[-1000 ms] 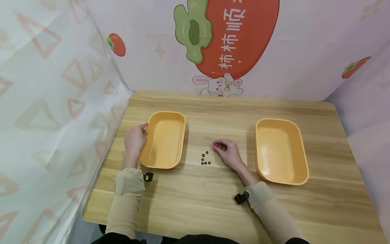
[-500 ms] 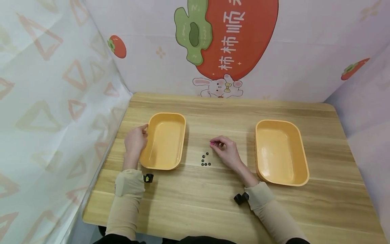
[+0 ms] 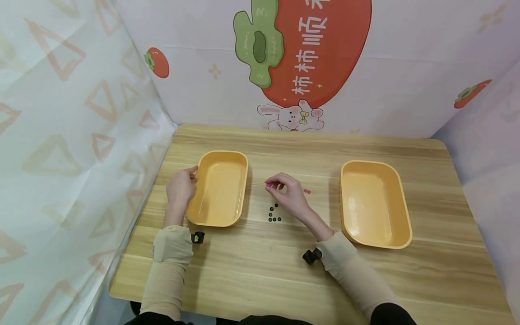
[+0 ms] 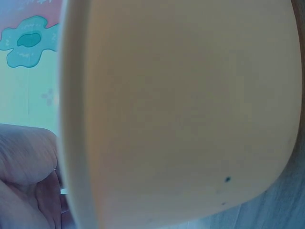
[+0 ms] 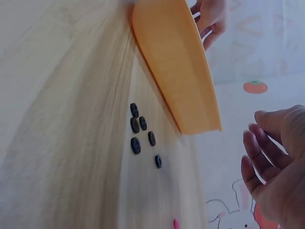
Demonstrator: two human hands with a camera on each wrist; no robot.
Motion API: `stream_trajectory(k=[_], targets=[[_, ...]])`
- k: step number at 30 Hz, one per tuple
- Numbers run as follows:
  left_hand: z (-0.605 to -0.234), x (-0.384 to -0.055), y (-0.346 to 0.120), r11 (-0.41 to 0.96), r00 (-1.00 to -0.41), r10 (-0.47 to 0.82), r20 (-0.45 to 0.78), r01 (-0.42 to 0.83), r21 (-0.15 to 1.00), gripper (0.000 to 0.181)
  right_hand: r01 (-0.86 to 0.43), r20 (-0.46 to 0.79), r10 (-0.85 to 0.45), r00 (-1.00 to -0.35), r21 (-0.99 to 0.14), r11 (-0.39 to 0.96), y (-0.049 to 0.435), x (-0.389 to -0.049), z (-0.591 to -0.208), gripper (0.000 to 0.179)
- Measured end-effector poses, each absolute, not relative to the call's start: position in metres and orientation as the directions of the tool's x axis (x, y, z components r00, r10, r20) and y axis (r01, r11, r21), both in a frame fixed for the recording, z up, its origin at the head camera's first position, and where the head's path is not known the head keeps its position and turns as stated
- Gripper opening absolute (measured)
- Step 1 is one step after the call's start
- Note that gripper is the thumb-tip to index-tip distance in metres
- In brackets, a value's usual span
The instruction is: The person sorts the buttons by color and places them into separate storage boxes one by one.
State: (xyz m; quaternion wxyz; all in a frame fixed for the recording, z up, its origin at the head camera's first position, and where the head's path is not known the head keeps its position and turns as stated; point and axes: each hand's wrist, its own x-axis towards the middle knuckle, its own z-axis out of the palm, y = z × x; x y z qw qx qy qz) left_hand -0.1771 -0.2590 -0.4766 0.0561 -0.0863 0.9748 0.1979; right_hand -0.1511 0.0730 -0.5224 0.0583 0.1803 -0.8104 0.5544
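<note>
My right hand (image 3: 289, 194) is over the middle of the table, pinching a small pink button (image 3: 269, 184) between thumb and fingertips. In the right wrist view its fingers (image 5: 259, 157) curl inward, above table height. Below it on the wood lie several small black buttons (image 3: 274, 214) in a loose L shape. Two pink buttons (image 3: 307, 191) lie together to the right of that wrist. My left hand (image 3: 180, 188) rests against the left rim of the left yellow basin (image 3: 245, 194), index finger at the edge. The basin's outer wall (image 4: 190, 105) fills most of the left wrist view.
A second, deeper yellow basin (image 3: 400, 198) stands at the right of the wooden table (image 3: 252, 275). Printed cloth (image 3: 195, 90) hangs behind the table and along both sides. Each wrist wears a small black camera.
My right hand has lifted and shifted left and toward the back with the pink button, uncovering the two pink buttons behind it. The left hand stays at the basin's rim.
</note>
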Motion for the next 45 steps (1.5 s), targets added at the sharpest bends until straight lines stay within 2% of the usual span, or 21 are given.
stream_trajectory(k=[24, 31, 39, 45], targets=[[-0.473, -0.178, -0.259, 0.911, -0.975, -0.151, -0.165, -0.202, 0.36, 0.049, -0.39, 0.237, -0.454, -0.859, -0.878, 0.278, -0.032, -0.185, -0.504, 0.01], [-0.475, -0.179, -0.259, 0.911, -0.977, -0.148, -0.154, -0.195, 0.363, 0.048, -0.414, 0.214, -0.501, -0.839, -0.848, 0.331, -0.045, -0.189, -0.511, 0.008], [-0.474, -0.178, -0.259, 0.91, -0.974, -0.15, -0.168, -0.203, 0.363, 0.048, -0.51, 0.231, -0.539, -0.81, -0.733, 0.451, -0.053, -0.192, -0.52, 0.009], [-0.474, -0.178, -0.259, 0.912, -0.975, -0.144, -0.166, -0.196, 0.359, 0.048, -0.519, 0.265, -0.523, -0.81, -0.738, 0.43, -0.05, -0.188, -0.521, 0.01]])
